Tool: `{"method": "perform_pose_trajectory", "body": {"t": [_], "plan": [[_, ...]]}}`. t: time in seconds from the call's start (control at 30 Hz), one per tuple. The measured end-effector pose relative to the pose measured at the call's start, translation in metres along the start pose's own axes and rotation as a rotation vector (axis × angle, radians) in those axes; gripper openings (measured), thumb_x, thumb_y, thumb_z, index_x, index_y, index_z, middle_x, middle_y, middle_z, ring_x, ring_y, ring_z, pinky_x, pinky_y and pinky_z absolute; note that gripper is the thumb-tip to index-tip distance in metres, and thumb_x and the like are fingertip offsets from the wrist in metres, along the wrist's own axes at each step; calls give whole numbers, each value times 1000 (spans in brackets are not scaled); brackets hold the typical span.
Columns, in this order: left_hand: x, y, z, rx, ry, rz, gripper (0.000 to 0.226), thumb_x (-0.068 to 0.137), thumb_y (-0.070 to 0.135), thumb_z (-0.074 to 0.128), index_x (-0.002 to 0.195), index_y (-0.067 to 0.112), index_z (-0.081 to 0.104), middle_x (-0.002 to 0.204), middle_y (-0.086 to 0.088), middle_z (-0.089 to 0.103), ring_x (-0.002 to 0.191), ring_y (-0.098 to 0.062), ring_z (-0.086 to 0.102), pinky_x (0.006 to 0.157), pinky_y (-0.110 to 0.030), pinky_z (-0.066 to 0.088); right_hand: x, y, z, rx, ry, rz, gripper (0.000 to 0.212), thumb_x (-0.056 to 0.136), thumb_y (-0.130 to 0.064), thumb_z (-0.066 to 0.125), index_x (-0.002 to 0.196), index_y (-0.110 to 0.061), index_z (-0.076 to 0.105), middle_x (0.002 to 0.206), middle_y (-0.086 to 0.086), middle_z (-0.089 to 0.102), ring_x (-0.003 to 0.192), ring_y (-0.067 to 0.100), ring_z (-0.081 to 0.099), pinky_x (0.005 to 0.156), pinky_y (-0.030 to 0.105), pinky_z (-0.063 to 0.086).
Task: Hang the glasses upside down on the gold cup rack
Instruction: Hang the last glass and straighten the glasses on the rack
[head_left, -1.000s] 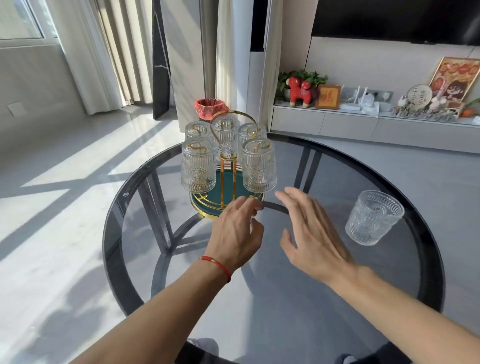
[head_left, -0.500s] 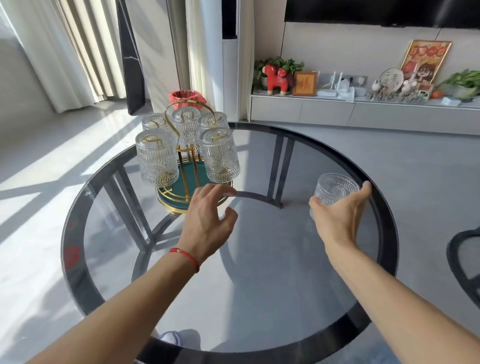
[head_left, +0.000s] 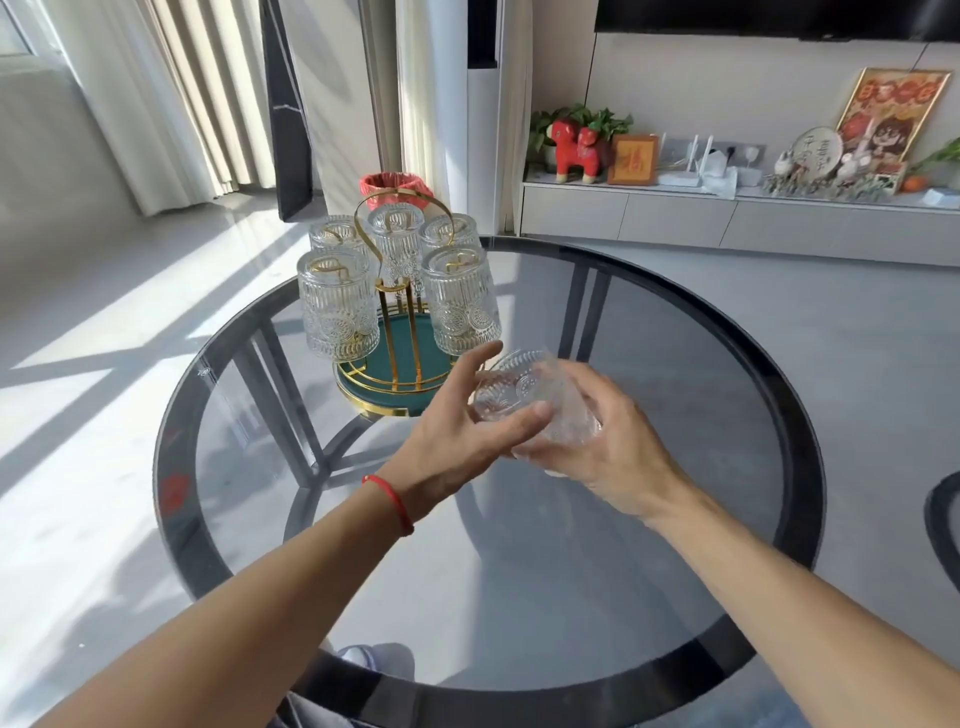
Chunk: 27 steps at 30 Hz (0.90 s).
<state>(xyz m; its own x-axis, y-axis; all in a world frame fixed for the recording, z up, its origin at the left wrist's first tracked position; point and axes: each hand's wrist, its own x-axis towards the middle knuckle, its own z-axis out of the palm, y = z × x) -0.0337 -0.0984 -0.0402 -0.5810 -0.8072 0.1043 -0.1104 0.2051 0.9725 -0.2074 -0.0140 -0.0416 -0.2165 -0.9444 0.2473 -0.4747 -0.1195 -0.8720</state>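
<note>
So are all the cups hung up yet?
Almost! Five glasses already hang upside down on the gold rack. The last glass is held by the left hand and right hand, just in front of the rack. Left to do: hang it upside down. No more glasses show on the table.

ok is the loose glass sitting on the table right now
No, the glass is held tilted above the table by the left hand and right hand.

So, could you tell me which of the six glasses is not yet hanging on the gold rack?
The glass gripped between the left hand and right hand, in front of the rack; the other five hang upside down on it.
</note>
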Motion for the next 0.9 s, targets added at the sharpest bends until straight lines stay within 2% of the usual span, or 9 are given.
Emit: {"method": "perform_pose_trajectory", "body": {"t": [0.1,0.17,0.3,0.43,0.6,0.7,0.77,0.83,0.9], "plan": [[-1,-1,-7,14,66,31,76,67,53,87,134,34,57,119,1,70,109,-13,70,90,-35,60,-1,-4,15,-119,-42,-20,86,62,-43,97,139,-40,60,121,-15,61,123,-1,54,104,19,43],[-2,-1,-10,-157,129,-27,63,67,44,88,123,27,64,115,-8,71,105,-24,72,74,-40,63,2,-8,16,-71,-62,24,85,67,-46,94,143,-38,56,126,-13,59,126,-3,52,105,18,41],[-4,1,-21,-416,155,-137,58,75,30,83,124,12,59,124,-21,66,100,-25,74,70,-50,64,8,-14,21,318,-88,260,61,93,-53,67,146,-26,50,131,-8,68,124,13,64,97,36,58],[-6,-2,-33,-293,144,-112,51,77,31,78,121,14,59,121,-21,64,98,-25,73,69,-37,63,10,-21,33,544,-74,451,41,103,-34,58,137,-11,57,135,22,65,119,44,66,86,54,61],[-1,-8,-49,-201,126,-29,52,73,38,79,116,14,60,110,-12,67,91,-14,70,83,-29,58,15,-32,38,715,-54,466,37,101,-28,62,129,-3,66,124,17,74,119,37,69,91,45,61],[0,-10,-55,-302,129,-37,52,80,47,74,121,18,62,118,-12,69,102,-18,70,90,-36,59,22,-42,40,609,-9,391,48,90,-36,73,127,-7,67,125,18,74,116,33,71,101,47,57],[-3,-12,-63,-274,169,-72,46,94,57,51,120,21,64,119,-9,70,107,-19,69,91,-38,58,31,-54,38,336,115,266,59,80,-46,83,130,-20,66,126,10,73,116,24,70,106,46,52],[-4,-18,-71,-108,249,-79,53,98,58,32,116,19,63,113,-9,69,106,-25,65,96,-48,55,43,-72,33,122,215,114,57,80,-47,86,131,-30,65,127,-2,71,119,19,66,106,46,51],[-7,-25,-76,194,305,6,51,98,53,32,114,14,62,111,-9,67,106,-28,60,98,-50,50,56,-93,31,6,257,-11,56,80,-48,84,130,-31,65,124,-9,70,116,14,66,103,44,53]]}}
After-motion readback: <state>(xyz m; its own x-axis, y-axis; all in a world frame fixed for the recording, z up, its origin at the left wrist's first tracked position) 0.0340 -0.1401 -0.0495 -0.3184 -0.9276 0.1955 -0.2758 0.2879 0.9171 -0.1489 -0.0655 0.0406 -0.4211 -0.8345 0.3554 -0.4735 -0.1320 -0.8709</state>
